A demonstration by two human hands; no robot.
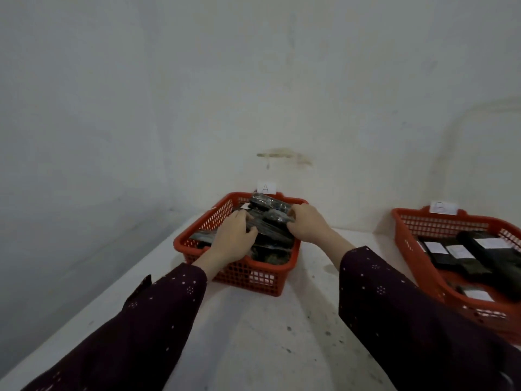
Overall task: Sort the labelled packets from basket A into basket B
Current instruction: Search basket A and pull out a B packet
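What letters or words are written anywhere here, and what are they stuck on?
"A": on the left paper tag at the back of the left basket.
"B": faint, on the right paper tag at the back of the right basket.
White labels on the dark packets in the right basket: too blurred to read.
Held packets, gripped by the left hand and right hand: nothing readable.

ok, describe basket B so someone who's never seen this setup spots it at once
On the white table by the wall stand two red mesh baskets. Basket B is the right-hand one, cut by the picture's edge. Unlike basket A, where the left hand and right hand grip dark packets, it carries a paper tag marked B and holds labelled packets lying flat.
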